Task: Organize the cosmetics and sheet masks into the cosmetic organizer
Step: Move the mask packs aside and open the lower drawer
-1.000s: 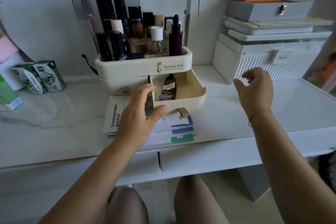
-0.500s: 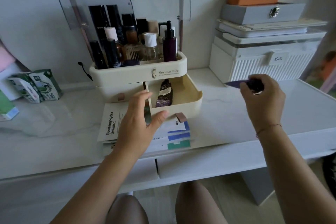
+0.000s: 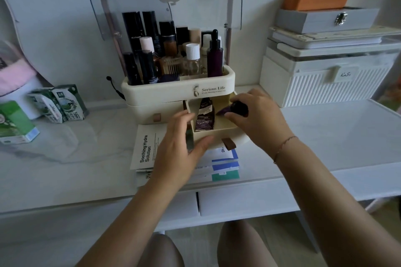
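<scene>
Head view, nearest first: sheet masks (image 3: 225, 163) near tabletop (image 3: 65, 158) front edge; left hand (image 3: 178, 147) gripping open drawer (image 3: 219, 132) corner; right hand (image 3: 258, 119) closed around purple tube (image 3: 230, 109) over drawer; cosmetic organizer (image 3: 178, 91) behind.

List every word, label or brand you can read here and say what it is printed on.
"Serious Life": front of the cosmetic organizer; the smaller line beneath is unreadable.
"Soothing Hydra Solution": top sheet mask packet.
"REVITALIFT": tall black tube.
"KaSo" or similar, handwritten, unclear: tag on the white ribbed box.
Dark sachet in the open drawer: print blurred.
Green cartons: characters too small.
</scene>
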`<move>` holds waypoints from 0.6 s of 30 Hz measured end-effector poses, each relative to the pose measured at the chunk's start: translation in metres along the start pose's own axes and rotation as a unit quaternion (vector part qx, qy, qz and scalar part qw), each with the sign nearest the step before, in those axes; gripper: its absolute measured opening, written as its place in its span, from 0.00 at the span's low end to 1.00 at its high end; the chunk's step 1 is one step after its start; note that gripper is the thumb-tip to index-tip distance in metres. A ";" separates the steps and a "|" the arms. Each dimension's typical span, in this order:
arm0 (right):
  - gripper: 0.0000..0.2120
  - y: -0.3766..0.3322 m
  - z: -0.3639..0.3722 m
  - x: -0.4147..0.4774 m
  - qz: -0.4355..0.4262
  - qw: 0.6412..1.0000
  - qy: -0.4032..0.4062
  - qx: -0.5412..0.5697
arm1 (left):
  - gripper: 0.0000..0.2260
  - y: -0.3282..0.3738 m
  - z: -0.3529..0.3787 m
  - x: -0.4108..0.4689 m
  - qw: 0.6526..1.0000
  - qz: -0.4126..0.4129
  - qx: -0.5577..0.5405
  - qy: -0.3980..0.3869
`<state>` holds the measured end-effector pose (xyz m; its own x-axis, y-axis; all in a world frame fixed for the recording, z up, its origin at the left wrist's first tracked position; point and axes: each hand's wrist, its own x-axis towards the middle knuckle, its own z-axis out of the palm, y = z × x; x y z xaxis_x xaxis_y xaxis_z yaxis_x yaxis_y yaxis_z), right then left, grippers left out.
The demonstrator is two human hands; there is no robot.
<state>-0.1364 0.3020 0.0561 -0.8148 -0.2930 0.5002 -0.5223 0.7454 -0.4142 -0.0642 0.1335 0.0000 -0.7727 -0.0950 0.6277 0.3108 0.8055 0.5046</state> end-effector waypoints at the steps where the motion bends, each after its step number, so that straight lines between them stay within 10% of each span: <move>1: 0.15 0.002 0.001 0.001 -0.006 1.000 -0.017 -0.001 | 0.27 0.000 0.000 0.000 1.000 0.000 0.000 0.001; 8: 0.15 0.004 0.001 -0.005 -0.013 0.999 -0.030 -0.010 | 0.28 -0.001 0.000 0.000 1.000 0.004 -0.002 0.001; 18: 0.39 0.040 0.018 -0.041 0.100 0.951 -0.035 0.291 | 0.23 -0.005 -0.009 -0.002 0.999 -0.013 -0.009 0.038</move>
<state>-0.1283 0.3332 0.0049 -0.9163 -0.2356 0.3238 -0.3897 0.3386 -0.8565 -0.0593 0.1241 0.0019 -0.7365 -0.1604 0.6571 0.3013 0.7920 0.5310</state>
